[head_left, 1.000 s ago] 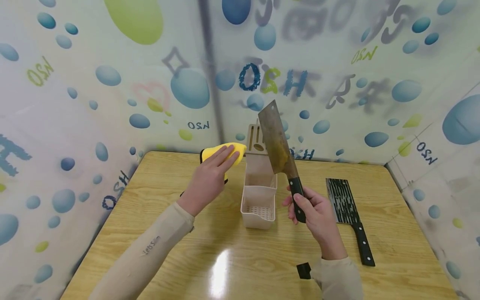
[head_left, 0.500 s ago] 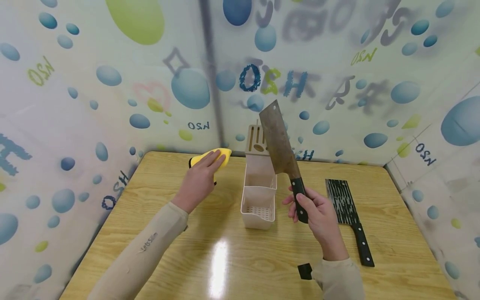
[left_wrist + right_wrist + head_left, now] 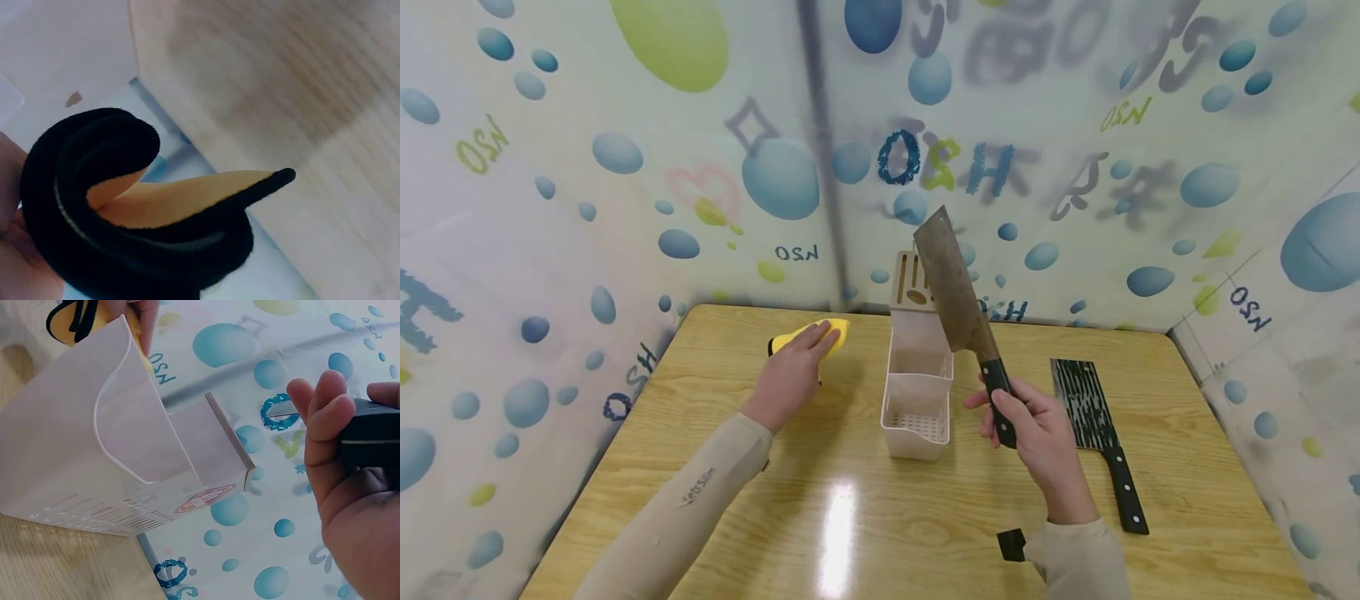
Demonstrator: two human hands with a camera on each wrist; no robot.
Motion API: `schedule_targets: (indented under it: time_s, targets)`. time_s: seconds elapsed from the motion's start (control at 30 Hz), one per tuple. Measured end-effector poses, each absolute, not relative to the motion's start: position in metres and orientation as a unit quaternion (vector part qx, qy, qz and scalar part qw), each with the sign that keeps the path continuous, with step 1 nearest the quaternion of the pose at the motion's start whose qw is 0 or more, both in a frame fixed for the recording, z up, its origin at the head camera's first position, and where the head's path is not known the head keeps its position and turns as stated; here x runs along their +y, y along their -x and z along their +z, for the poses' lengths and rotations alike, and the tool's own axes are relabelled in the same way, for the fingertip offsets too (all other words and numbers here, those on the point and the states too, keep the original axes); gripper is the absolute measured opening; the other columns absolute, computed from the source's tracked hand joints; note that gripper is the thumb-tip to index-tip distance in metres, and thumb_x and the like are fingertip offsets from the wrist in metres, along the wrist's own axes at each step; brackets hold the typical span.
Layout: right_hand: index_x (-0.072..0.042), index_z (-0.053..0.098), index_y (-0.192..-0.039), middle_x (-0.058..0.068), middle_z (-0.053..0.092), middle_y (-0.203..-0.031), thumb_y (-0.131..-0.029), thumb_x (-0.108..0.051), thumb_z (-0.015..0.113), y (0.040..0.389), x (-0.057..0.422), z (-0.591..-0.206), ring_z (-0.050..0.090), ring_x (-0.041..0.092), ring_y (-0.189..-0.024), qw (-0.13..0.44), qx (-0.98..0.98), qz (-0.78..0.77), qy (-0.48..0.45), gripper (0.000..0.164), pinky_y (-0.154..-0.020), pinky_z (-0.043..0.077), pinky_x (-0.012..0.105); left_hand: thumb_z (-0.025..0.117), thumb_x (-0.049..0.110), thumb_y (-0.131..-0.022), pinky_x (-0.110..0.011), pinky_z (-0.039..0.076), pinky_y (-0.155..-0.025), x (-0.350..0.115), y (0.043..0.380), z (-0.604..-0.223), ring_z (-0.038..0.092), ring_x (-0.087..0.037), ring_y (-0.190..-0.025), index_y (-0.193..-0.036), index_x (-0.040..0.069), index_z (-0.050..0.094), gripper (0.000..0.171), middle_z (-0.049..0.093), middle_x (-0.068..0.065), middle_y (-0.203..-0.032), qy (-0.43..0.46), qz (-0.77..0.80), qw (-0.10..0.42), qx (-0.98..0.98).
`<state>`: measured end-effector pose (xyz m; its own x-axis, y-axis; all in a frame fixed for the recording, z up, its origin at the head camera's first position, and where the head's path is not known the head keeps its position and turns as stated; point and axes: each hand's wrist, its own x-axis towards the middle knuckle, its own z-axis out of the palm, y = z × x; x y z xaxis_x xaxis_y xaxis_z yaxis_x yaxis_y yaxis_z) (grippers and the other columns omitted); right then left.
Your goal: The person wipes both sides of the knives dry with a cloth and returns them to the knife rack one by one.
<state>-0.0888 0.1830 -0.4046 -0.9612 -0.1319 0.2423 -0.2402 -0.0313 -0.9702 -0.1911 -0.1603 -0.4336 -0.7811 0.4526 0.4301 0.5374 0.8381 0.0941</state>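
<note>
My left hand (image 3: 786, 379) grips a folded yellow cloth (image 3: 832, 336) with black edging, held to the left of the knife holder. Its black border (image 3: 119, 250) curls into a loop in the left wrist view. In my right hand (image 3: 1037, 429) is a cleaver, fingers and thumb round its black riveted handle (image 3: 997, 392). The cleaver's stained, dull blade (image 3: 951, 283) points up and away, tilted left, in front of the holder's slotted top. Only the handle (image 3: 372, 437) and fingers show clearly in the right wrist view.
A beige knife holder (image 3: 917, 446) with a slotted top and perforated compartments stands mid-table. A second cleaver (image 3: 1086, 408), dark-patterned with a black handle, lies flat at right. The wooden table (image 3: 737, 517) ends against a patterned wall covering (image 3: 1045, 100).
My left hand has moved left and down with the yellow cloth, away from the cleaver blade and the holder. The right hand keeps the cleaver almost still.
</note>
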Motion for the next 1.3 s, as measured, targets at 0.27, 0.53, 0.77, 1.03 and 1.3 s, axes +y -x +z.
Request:
schedule_targets:
  time_s: [0.27, 0.53, 0.77, 1.03, 1.3]
  targets:
    - [0.011, 0.06, -0.128, 0.013, 0.075, -0.095, -0.11, -0.011, 0.048, 0.088, 0.183, -0.404, 0.064, 0.015, -0.064, 0.038, -0.705, 0.695, -0.137, 0.031, -0.055, 0.058, 0.028, 0.061, -0.018, -0.088, -0.047, 0.062, -0.085, -0.164, 0.194, -0.449, 0.061, -0.039, -0.128, -0.136, -0.001, 0.065, 0.052, 0.062, -0.022, -0.14, 0.252, -0.1, 0.171, -0.947]
    - [0.013, 0.06, -0.128, 0.008, 0.076, -0.096, -0.111, -0.012, 0.048, 0.087, 0.184, -0.403, 0.065, 0.02, -0.065, 0.044, -0.72, 0.681, -0.127, 0.033, -0.057, 0.058, 0.029, 0.061, -0.018, -0.089, -0.047, 0.06, -0.092, -0.167, 0.197, -0.459, 0.058, -0.041, -0.131, -0.139, -0.001, 0.063, 0.053, 0.059, -0.023, -0.143, 0.244, -0.071, 0.119, -0.96]
    - [0.013, 0.062, -0.127, 0.008, 0.077, -0.095, -0.11, -0.009, 0.048, 0.086, 0.185, -0.403, 0.063, 0.015, -0.061, 0.057, -0.727, 0.672, -0.131, 0.031, -0.055, 0.057, 0.029, 0.059, -0.016, -0.091, -0.05, 0.057, -0.097, -0.167, 0.2, -0.471, 0.06, -0.043, -0.128, -0.135, -0.002, 0.064, 0.047, 0.06, -0.026, -0.14, 0.253, -0.05, 0.113, -0.96]
    - [0.01, 0.07, -0.112, 0.0, 0.073, -0.08, -0.11, -0.008, 0.049, 0.086, 0.187, -0.4, 0.06, 0.02, -0.057, 0.079, -0.752, 0.643, -0.123, 0.028, -0.053, 0.056, 0.028, 0.059, -0.01, -0.097, -0.051, 0.059, -0.093, -0.161, 0.2, -0.478, 0.06, -0.042, -0.128, -0.134, -0.001, 0.063, 0.039, 0.059, -0.026, -0.142, 0.238, -0.041, 0.083, -0.967]
    - [0.01, 0.071, -0.11, 0.003, 0.07, -0.073, -0.109, -0.007, 0.051, 0.087, 0.193, -0.394, 0.059, 0.02, -0.053, 0.102, -0.768, 0.619, -0.129, 0.027, -0.051, 0.055, 0.027, 0.068, -0.007, -0.092, -0.048, 0.06, -0.09, -0.159, 0.201, -0.481, 0.059, -0.041, -0.13, -0.14, -0.002, 0.059, 0.049, 0.057, -0.026, -0.144, 0.233, -0.037, 0.052, -0.97]
